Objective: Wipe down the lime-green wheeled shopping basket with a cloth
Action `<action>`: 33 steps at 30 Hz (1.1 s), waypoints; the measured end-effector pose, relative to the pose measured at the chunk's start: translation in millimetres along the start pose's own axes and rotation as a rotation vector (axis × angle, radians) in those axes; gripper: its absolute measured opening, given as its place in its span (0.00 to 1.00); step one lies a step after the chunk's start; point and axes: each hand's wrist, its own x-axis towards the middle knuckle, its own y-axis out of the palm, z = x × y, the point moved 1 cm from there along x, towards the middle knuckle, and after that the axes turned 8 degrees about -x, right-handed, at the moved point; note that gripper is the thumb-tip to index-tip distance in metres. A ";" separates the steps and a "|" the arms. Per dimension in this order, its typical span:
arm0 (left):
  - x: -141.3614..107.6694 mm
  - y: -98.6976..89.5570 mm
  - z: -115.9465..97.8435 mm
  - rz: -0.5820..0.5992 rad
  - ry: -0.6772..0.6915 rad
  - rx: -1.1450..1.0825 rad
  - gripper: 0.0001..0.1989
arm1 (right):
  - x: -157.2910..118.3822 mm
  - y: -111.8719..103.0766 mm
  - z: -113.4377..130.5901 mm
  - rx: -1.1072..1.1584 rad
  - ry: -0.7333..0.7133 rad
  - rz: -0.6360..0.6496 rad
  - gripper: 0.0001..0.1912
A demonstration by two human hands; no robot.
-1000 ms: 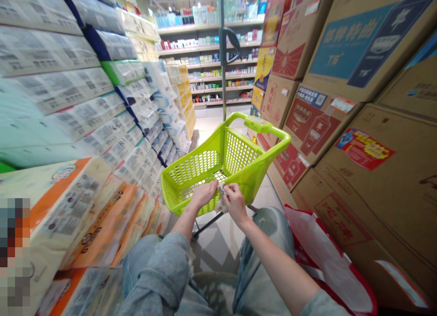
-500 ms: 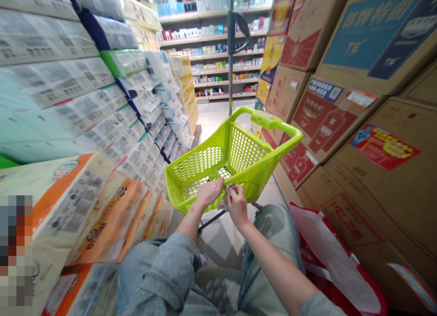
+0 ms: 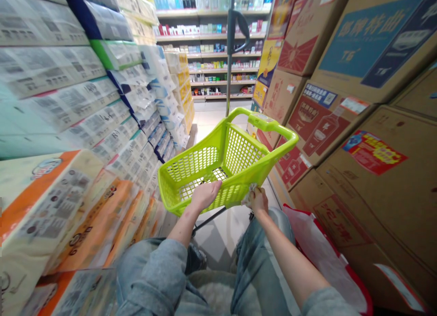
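A lime-green shopping cart (image 3: 168, 188) with perforated basket walls stands in front of me, its handle toward the upper right. My left hand (image 3: 205, 196) is closed over the near rim of the basket. Lower on the near side, toward the handle end, my right hand (image 3: 258, 200) presses a crumpled greyish-white cloth (image 3: 248, 196) against the outer wall. Its fingers are bunched round the cloth and partly hide it. Dark frame bars show beneath the basket.
Stacked tissue packs (image 3: 102, 225) rise on my left. Cardboard cartons (image 3: 344, 134) form a wall on my right, with a red-and-white bag (image 3: 317, 243) at their foot. Behind the cart stands a thin pole (image 3: 228, 88); stocked shelves (image 3: 205, 56) close the aisle.
My right hand has moved right along the basket's outer side with the cloth, away from my left hand. My left hand still holds the rim. The view has shifted slightly.
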 end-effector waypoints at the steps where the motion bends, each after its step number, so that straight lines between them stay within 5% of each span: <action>1: -0.1 -0.2 -0.2 0.001 0.002 0.007 0.35 | -0.2 1.7 -1.0 -0.015 0.129 0.017 0.12; 3: -0.2 -0.5 -0.2 -0.005 0.007 0.013 0.35 | 2.9 1.4 2.3 -0.035 0.308 0.022 0.11; 8: 0.0 0.1 1.0 -0.015 0.017 0.009 0.35 | 23.5 -13.3 34.1 0.046 0.299 -0.102 0.16; 11: 0.4 1.1 1.5 -0.018 0.008 0.017 0.34 | 25.5 -18.4 58.9 0.135 0.214 -0.239 0.15; 15: 1.1 2.3 2.7 -0.028 0.018 0.006 0.34 | 6.7 -10.6 76.1 0.159 0.035 -0.156 0.13; 20: 0.8 3.4 4.9 -0.035 0.018 -0.010 0.35 | -9.1 -1.8 69.6 0.187 -0.119 -0.028 0.14; 28: -2.0 2.6 2.7 -0.024 0.012 -0.003 0.34 | 7.9 3.2 32.1 0.174 0.286 -0.093 0.16; 33: -3.0 3.4 1.6 -0.023 0.023 0.002 0.34 | 25.2 -16.9 38.1 0.178 0.262 -0.162 0.16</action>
